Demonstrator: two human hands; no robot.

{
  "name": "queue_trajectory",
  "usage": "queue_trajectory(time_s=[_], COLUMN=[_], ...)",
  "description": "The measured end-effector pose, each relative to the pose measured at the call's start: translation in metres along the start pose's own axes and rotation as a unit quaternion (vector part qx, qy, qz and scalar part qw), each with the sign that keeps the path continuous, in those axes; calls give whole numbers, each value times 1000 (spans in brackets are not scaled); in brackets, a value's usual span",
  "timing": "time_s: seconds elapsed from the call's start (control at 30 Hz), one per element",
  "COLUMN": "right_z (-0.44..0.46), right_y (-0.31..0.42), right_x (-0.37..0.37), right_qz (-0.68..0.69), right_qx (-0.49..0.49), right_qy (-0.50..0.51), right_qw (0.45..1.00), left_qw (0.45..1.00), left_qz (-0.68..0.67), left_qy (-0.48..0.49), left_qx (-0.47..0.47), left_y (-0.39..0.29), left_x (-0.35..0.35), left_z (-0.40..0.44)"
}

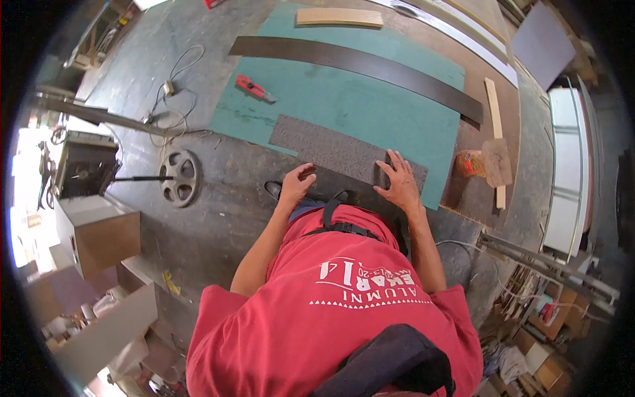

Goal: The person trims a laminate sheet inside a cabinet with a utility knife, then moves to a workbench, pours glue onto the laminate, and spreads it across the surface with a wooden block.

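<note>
A grey speckled strip (331, 144) lies along the near edge of the green board (370, 99). My right hand (399, 182) rests on the strip's right part, fingers spread. Just off the strip's near edge, my left hand (297, 183) is held with fingers bent and thumb apart, nothing seen in it. Farther back on the board, a long dark brown strip (357, 63) stretches across, its right end reaching past the board. To the left lies a red utility knife (254, 88) with its blade end pointing right.
A pale wooden piece (339, 18) lies at the board's far edge. On the right stand a jar with orange contents (468, 163) and a wooden block (497, 163) over a thin wooden stick (493, 102). A grey handwheel (179, 178) and cables are at the left.
</note>
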State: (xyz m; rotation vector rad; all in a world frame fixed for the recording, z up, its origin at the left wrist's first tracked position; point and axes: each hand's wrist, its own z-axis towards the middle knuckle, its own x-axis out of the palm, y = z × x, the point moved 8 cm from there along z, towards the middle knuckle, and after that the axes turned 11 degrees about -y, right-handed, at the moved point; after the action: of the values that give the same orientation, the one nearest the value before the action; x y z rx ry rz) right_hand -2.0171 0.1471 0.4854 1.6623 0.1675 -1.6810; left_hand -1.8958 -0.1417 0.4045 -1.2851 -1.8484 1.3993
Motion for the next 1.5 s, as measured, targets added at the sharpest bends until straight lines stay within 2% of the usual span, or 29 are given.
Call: queue_trajectory(time_s=[0.1, 0.23, 0.3, 0.4, 0.47, 0.5, 0.53, 0.57, 0.6, 0.67, 0.7, 0.77, 0.8, 0.83, 0.87, 0.9, 1.0, 1.07, 1.1, 1.17, 1.2, 1.23, 1.3, 1.33, 1.37, 1.4, 1.43, 1.47, 1.5], right_z=[-1, -2, -4, -8, -17, -23, -38, -58, -74, -96, -97, -99, -103, -98, -91, -92, -78, -77, -78, -76, -67, -63, -40, -28, -15, -6, -1, -2, -5], right_y=[1, 4, 3, 3, -17, -29, -56, -80, -98, -135, -156, -184, -217, -259, -281, -277, -251, -232, -226, -190, -150, -125, -68, -35, 0, 33, 54, 55, 60], right_x=[0, 1, -1, -14, -36, -36, -46, -55, -63, -76, -83, -115, -116, -107, -97, -105, -141, -154, -160, -174, -191, -198, -196, -196, -191, -185, -179, -162, -145], right_qz=[2, 3, 0, 25, 57, 44, 84, 123, 147, 170, 168, -33, -33, 53, 139, 140, 202, 119, 123, 197, 284, 290, 319, 382, 442, 455, 466, 467, 384], right_qx=[3, -1, 4, 12, 76, 94, 193, 283, 356, 423, 426, 365, 369, 364, 353, 355, 294, 271, 268, 253, 269, 275, 189, 181, 174, 163, 154, 166, 124], right_qy=[3, 0, -8, -71, -202, -213, -324, -429, -484, -587, -594, -631, -635, -596, -551, -557, -548, -514, -519, -488, -461, -460, -373, -358, -342, -347, -354, -361, -392], right_qw=[1000, 1000, 1000, 997, 975, 971, 922, 849, 786, 669, 661, 684, 678, 714, 743, 738, 756, 805, 803, 812, 797, 793, 850, 833, 811, 803, 796, 790, 827], left_qw=[1000, 1000, 999, 999, 999, 998, 996, 995, 997, 998, 999, 999, 1000, 1000, 1000, 998, 990, 975, 974, 946, 933, 918, 888, 886, 894, 899, 898, 911, 922], left_qz=[-19, 2, 28, 46, 46, 60, 76, 81, 54, 32, 15, 1, 6, 10, 14, 15, 35, 71, 73, 122, 129, 137, 142, 152, 99, 47, 56, 65, 74], left_qy=[-5, 10, -2, 13, 7, 8, 8, 29, 13, 3, -5, -9, 0, 10, 15, 35, 81, 123, 121, 168, 189, 211, 223, 228, 263, 298, 309, 321, 330], left_qx=[-16, -6, -33, -4, -18, -36, -51, -45, -47, -44, -40, -31, -10, 12, 18, 43, 113, 172, 179, 248, 278, 306, 378, 375, 348, 317, 310, 250, 190], left_y=[8, -2, -6, 7, 3, -2, -7, -7, -8, -13, -20, -34, -44, -55, -67, -84, -127, -157, -170, -207, -224, -239, -274, -282, -288, -291, -295, -294, -290], left_x=[-3, -4, -7, -15, -23, -26, -30, -30, -38, -42, -44, -43, -39, -34, -27, -16, 13, 33, 39, 64, 77, 91, 119, 130, 142, 149, 150, 151, 151], left_z=[3, 0, -5, 0, -4, -9, -12, -13, -13, -12, -11, -6, -2, 2, 5, 4, 1, -8, -10, -30, -38, -46, -62, -61, -60, -64, -67, -64, -60])
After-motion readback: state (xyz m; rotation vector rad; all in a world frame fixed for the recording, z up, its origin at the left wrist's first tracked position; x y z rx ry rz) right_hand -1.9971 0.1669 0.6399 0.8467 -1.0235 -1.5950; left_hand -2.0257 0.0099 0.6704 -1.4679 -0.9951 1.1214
